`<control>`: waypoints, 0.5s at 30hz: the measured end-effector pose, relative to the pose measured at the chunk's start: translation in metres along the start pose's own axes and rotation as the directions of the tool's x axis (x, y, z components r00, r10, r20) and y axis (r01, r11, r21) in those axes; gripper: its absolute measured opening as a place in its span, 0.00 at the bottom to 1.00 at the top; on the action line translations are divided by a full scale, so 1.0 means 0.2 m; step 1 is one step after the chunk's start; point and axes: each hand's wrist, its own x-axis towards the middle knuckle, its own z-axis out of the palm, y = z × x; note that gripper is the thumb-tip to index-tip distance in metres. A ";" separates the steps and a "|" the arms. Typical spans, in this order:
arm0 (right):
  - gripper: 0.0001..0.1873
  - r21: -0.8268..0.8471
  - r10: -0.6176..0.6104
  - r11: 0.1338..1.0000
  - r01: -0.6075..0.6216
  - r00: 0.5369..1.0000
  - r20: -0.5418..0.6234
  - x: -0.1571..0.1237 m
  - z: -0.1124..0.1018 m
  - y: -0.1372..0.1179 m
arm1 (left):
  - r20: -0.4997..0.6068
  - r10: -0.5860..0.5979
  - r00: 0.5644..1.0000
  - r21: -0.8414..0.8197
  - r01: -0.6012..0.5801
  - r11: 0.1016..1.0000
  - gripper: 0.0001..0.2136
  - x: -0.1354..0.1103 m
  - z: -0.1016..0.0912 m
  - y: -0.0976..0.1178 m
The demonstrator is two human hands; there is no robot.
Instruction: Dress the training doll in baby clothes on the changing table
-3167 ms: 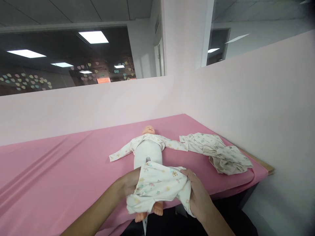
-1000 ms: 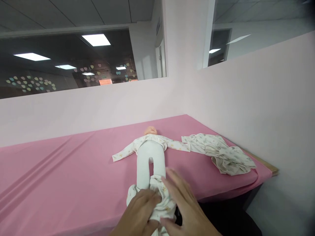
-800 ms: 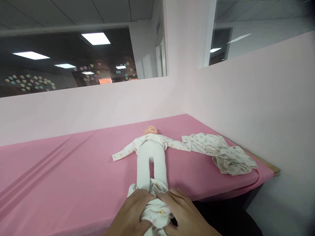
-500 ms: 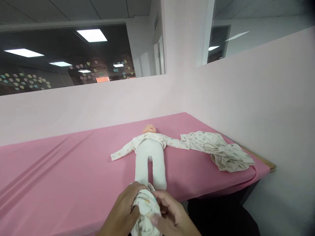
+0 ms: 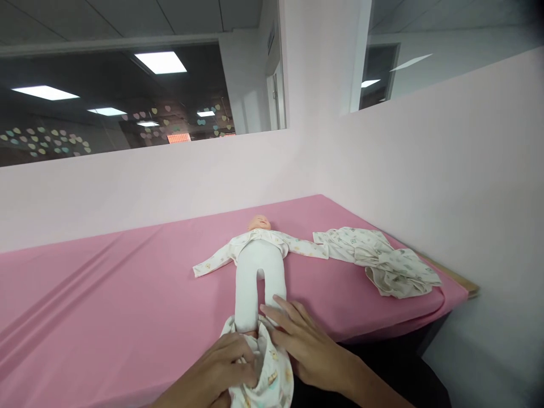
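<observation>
"What's biggest on your feed?"

"The pale wall, with windows set into it. Below that I have the tabletop, pink-covered and running back to the corner."

"And what's lying there?"

"The doll, on its back, head toward the wall, white legs pointing at my camera. Its arms stretch out sideways in a printed jacket, open at the front. Over to the right I see a crumpled clothes pile, just meeting the end of one sleeve."

"Where's the garment?"

"The garment is bunched at the doll's feet by the near edge, its opening facing the legs."

"Hands?"

"I see the left hand with its fingers curled, gripping fabric at that opening. The right hand is open, fingers extended over one leg and the garment's edge. I can't make out its thumb."
</observation>
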 end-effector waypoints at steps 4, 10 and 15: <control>0.28 -0.068 -0.089 0.994 0.086 0.995 -0.046 0.03 0.00 0.01 | 0.023 -0.002 1.000 -0.132 0.005 0.991 0.12 0.01 -0.02 -0.01; 0.18 -0.221 -0.191 0.963 0.152 0.967 -0.166 0.07 0.02 0.02 | 0.074 0.014 0.997 -0.217 0.002 0.976 0.12 0.01 -0.04 -0.10; 0.17 -0.146 -0.159 0.982 0.119 0.937 -0.311 0.08 -0.03 0.05 | 0.079 0.065 0.995 -0.108 -0.056 0.993 0.11 0.00 -0.05 -0.10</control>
